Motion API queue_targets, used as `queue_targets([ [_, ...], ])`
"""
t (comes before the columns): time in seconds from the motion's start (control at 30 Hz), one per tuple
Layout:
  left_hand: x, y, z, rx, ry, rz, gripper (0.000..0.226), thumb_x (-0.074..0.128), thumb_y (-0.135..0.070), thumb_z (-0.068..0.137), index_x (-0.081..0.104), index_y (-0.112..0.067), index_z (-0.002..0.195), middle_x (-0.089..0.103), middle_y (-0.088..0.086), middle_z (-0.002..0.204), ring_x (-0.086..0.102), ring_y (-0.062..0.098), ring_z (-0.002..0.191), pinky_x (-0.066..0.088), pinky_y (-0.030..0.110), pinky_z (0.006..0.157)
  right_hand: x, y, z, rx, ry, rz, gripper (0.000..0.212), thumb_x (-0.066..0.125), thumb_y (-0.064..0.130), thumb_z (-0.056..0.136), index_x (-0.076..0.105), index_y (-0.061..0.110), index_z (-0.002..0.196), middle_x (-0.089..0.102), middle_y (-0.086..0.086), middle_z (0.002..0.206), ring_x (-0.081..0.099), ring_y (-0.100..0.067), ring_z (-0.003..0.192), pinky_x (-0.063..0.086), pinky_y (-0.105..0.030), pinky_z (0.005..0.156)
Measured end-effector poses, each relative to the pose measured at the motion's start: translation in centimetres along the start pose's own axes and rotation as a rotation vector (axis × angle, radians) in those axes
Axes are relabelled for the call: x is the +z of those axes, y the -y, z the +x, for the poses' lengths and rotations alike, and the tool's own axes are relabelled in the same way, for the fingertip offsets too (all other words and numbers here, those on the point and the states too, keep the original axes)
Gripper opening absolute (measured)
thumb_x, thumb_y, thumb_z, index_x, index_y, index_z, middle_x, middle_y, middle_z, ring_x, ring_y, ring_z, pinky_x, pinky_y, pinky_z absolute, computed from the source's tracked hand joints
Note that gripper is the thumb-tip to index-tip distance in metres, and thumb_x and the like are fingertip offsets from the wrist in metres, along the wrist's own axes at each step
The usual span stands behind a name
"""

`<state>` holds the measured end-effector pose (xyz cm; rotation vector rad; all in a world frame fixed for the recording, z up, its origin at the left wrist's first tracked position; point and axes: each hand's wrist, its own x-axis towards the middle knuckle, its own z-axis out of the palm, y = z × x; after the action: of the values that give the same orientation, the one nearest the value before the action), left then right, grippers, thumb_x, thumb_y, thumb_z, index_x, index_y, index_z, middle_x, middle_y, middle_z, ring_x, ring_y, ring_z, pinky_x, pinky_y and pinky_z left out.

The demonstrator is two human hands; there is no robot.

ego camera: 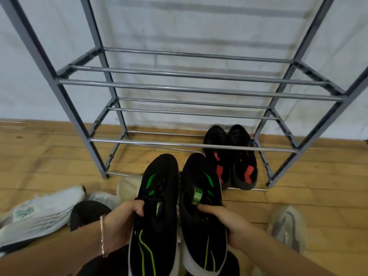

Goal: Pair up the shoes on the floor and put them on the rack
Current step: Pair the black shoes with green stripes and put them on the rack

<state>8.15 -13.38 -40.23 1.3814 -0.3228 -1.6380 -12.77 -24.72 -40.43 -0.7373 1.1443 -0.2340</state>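
I hold a pair of black shoes with green stripes side by side, toes pointing at the rack. My left hand (pixel 121 218) grips the left black-green shoe (pixel 157 208) at its opening. My right hand (pixel 225 220) grips the right black-green shoe (pixel 201 200) the same way. The grey metal shoe rack (pixel 191 145) stands against the white wall just ahead. A pair of black shoes with red marks (pixel 233 158) sits on the right of its bottom shelf.
On the wooden floor at my left lie a white shoe with a teal logo (pixel 37 214), a black shoe (pixel 87 213) and a pale shoe (pixel 129 186) partly hidden behind the held pair. A grey shoe (pixel 288 228) lies at the right.
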Motion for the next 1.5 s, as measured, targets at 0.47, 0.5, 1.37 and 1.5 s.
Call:
queue_targets([
  [0.47, -4.9, -9.8, 10.8, 0.016, -0.173, 0.126, 0.027, 0.043, -0.007, 0.062, 0.059, -0.003, 0.083, 0.065, 0.011, 0.074, 0.063, 0.024, 0.067, 0.055, 0.028, 0.068, 3.9, 8.5, 12.3, -0.044, -0.015, -0.035, 0.041, 0.074, 0.015, 0.076, 0.066, 0.008, 0.116, 0.071, -0.014, 0.111, 0.067, -0.03, 0.103, 0.052, -0.041, 0.091],
  [0.5, -5.2, -10.3, 11.6, 0.025, -0.178, 0.123, 0.033, 0.046, -0.008, 0.059, 0.059, -0.005, 0.089, 0.063, 0.012, 0.085, 0.061, 0.027, 0.078, 0.052, 0.033, 0.08, 4.1, 9.0, 12.7, -0.054, -0.01, -0.025, 0.038, 0.07, 0.014, 0.079, 0.066, 0.007, 0.116, 0.07, -0.014, 0.113, 0.065, -0.03, 0.105, 0.051, -0.041, 0.09],
  [1.37, -9.6, -9.4, 18.9, 0.306, -0.755, 0.493, 0.038, 0.057, -0.011, 0.086, 0.055, -0.003, 0.124, 0.062, 0.018, 0.119, 0.058, 0.035, 0.112, 0.045, 0.042, 0.099, 6.5, 6.3, 19.8, -0.212, -0.15, -0.352, 0.07, 0.065, 0.004, 0.081, 0.04, 0.024, 0.143, 0.043, -0.005, 0.146, 0.043, -0.024, 0.132, 0.038, -0.036, 0.108],
  [1.5, -8.8, -9.2, 18.5, 0.336, -0.836, 0.676, 0.037, 0.054, -0.014, 0.09, 0.053, 0.0, 0.123, 0.061, 0.021, 0.12, 0.055, 0.037, 0.114, 0.043, 0.042, 0.098, 6.7, 6.8, 20.2, -0.227, -0.168, -0.485, 0.063, 0.069, 0.007, 0.081, 0.047, 0.02, 0.138, 0.052, -0.005, 0.138, 0.048, -0.024, 0.127, 0.04, -0.034, 0.103],
])
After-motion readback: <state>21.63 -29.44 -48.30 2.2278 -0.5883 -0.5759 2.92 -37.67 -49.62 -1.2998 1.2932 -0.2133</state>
